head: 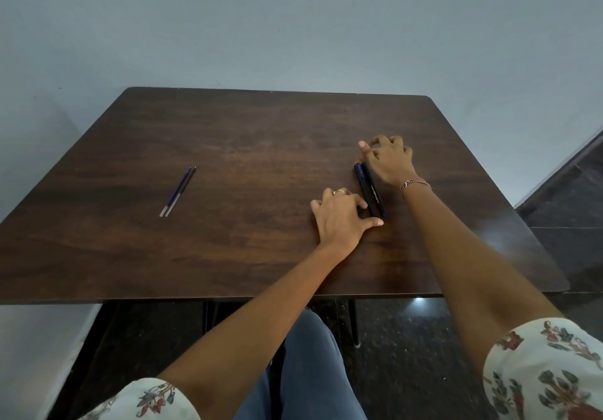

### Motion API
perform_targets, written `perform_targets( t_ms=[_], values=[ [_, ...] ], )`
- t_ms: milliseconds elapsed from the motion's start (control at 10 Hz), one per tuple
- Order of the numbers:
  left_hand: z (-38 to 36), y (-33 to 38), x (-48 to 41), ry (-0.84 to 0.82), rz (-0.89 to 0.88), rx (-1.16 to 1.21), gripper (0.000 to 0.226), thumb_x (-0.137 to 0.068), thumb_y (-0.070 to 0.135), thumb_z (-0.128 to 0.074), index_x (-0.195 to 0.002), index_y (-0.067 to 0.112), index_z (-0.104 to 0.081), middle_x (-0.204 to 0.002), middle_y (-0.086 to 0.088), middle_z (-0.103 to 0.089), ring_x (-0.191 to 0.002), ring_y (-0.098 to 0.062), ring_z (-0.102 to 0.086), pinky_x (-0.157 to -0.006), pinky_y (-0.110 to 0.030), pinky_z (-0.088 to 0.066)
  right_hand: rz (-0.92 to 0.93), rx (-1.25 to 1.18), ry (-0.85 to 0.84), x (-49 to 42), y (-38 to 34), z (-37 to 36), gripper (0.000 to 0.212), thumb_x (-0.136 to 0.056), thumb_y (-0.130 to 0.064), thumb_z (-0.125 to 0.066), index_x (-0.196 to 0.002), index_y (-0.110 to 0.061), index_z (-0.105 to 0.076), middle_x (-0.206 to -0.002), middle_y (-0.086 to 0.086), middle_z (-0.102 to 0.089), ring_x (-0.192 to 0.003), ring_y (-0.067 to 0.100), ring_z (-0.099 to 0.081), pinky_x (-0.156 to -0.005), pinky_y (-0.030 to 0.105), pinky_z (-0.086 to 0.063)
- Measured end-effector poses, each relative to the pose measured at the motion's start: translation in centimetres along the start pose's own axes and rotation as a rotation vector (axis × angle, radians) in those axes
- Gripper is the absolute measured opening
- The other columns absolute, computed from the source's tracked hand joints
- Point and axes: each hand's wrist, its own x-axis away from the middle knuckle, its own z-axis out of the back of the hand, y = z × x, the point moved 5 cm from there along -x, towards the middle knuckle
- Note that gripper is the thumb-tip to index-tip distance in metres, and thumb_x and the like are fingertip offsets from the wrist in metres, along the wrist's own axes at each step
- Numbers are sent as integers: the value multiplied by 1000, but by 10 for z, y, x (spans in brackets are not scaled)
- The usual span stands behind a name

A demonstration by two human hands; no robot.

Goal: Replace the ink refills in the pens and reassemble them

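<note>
Touching paired pens (372, 196) on table (228, 126).
Left hand (339, 214) thumb spread, near end; right hand (390, 161) fingers curled, far end, grip unclear.

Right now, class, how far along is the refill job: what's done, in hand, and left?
Done, apparently: two pens lie assembled, together on the table; two refills lie apart at its left, old or new I cannot tell. In hand: left hand and right hand touch the pens' ends. Left: nothing, unless those refills are unused.
</note>
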Motion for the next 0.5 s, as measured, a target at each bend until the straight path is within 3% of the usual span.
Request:
perform_targets(
  t_ms=[300,500],
  values=[
    [-6,1,-2,3,46,4,48,-65,63,-73,-101,32,-71,-110,5,-63,-109,-20,-47,-82,-38,-33,28,41,-14,2,3,-4,58,-100,-52,-23,-111,-22,-71,-134,0,-48,-129,29,-29,-105,48,-22],
    [-6,-1,-3,-36,38,12,69,-66,68,-69,-122,29,-60,-112,6,-63,-113,-20,-48,-86,-41,-36,50,41,72,2,-5,3,54,-100,-51,-25,-113,-23,-70,-133,5,-48,-128,30,-31,-105,48,-23]
  ],
)
